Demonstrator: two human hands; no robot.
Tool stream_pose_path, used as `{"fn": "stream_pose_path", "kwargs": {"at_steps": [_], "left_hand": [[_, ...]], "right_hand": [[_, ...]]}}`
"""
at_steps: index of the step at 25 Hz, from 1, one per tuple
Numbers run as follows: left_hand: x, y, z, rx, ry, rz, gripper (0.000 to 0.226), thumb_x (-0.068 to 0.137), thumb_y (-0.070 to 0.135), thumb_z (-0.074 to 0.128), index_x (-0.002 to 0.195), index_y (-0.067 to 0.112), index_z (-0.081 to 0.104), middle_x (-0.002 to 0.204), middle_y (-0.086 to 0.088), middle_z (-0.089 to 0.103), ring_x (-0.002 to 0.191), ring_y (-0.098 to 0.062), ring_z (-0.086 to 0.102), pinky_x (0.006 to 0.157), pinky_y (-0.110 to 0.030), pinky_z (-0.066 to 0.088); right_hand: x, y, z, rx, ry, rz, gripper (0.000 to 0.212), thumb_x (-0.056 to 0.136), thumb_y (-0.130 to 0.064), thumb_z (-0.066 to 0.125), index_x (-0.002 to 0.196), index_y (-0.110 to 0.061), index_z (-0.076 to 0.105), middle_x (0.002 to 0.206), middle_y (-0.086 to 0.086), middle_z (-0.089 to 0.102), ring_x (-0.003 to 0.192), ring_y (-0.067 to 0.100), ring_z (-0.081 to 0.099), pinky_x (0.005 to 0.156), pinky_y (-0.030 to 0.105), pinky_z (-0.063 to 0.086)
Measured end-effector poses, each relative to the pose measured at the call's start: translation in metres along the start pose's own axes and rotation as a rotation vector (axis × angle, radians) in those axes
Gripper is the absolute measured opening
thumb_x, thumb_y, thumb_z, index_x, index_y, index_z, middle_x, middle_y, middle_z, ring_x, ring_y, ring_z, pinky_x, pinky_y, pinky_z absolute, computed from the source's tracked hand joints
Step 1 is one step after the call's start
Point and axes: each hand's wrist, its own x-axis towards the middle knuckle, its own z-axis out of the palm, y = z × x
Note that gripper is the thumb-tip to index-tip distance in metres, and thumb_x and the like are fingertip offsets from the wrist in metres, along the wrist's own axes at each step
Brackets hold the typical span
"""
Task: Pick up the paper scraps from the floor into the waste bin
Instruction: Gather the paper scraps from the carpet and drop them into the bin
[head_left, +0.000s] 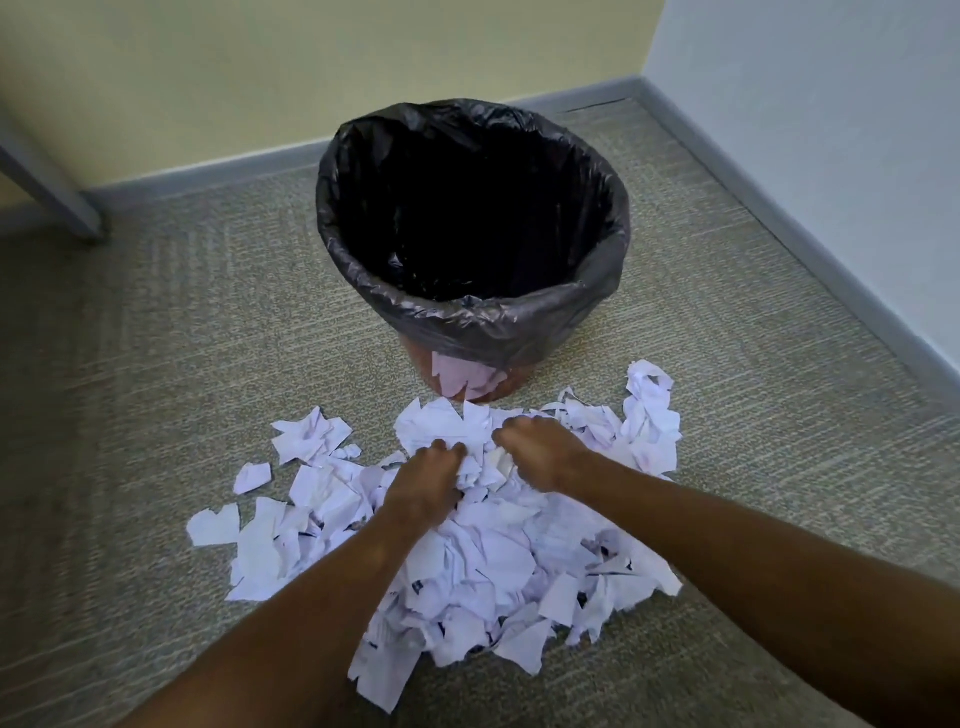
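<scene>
A wide heap of white paper scraps (483, 561) covers the carpet just in front of me. Behind it stands a brown waste bin (597, 312) lined with a black plastic bag, and its dark inside shows no paper. My left hand (423, 486) and my right hand (535, 452) are both dug into the far side of the heap, close together. Their fingers curl down around bunches of scraps. A few loose scraps (252, 477) lie apart on the left.
Grey-green carpet (156, 364) spreads all around. The bin sits near a room corner, with a yellow wall behind and a pale wall (831, 130) on the right. A grey furniture leg (57, 192) slants down at the far left.
</scene>
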Motion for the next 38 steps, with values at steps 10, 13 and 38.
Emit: {"fn": "stream_pose_path", "kwargs": {"at_steps": [10,13,38], "left_hand": [[-0.014,-0.002,-0.039,-0.109,0.122,0.025,0.042,0.085,0.009,0.052,0.127,0.016,0.056,0.128,-0.014,0.06,0.122,-0.033,0.052,0.098,-0.036,0.046],[-0.026,0.001,-0.053,-0.079,0.188,0.05,0.042,0.085,0.007,0.05,0.124,0.017,0.059,0.125,-0.012,0.063,0.118,-0.032,0.055,0.094,-0.034,0.044],[-0.086,0.05,-0.133,-0.094,0.142,0.212,0.013,0.08,-0.003,0.052,0.089,0.007,0.052,0.105,-0.023,0.058,0.099,-0.04,0.058,0.069,-0.037,0.044]], "right_hand": [[-0.055,-0.02,-0.073,0.021,0.116,-0.014,0.048,0.073,0.01,0.055,0.055,-0.017,0.019,0.058,0.0,0.022,0.063,0.026,0.038,0.057,0.031,0.025],[-0.079,-0.037,-0.113,-0.026,0.205,-0.02,0.05,0.073,0.013,0.055,0.057,-0.017,0.019,0.059,0.0,0.022,0.052,0.025,0.032,0.046,0.028,0.019],[-0.022,-0.01,-0.256,0.491,0.811,0.342,0.023,0.088,-0.023,0.066,0.091,-0.002,0.075,0.089,0.016,0.075,0.085,0.029,0.07,0.08,0.035,0.056]]}}
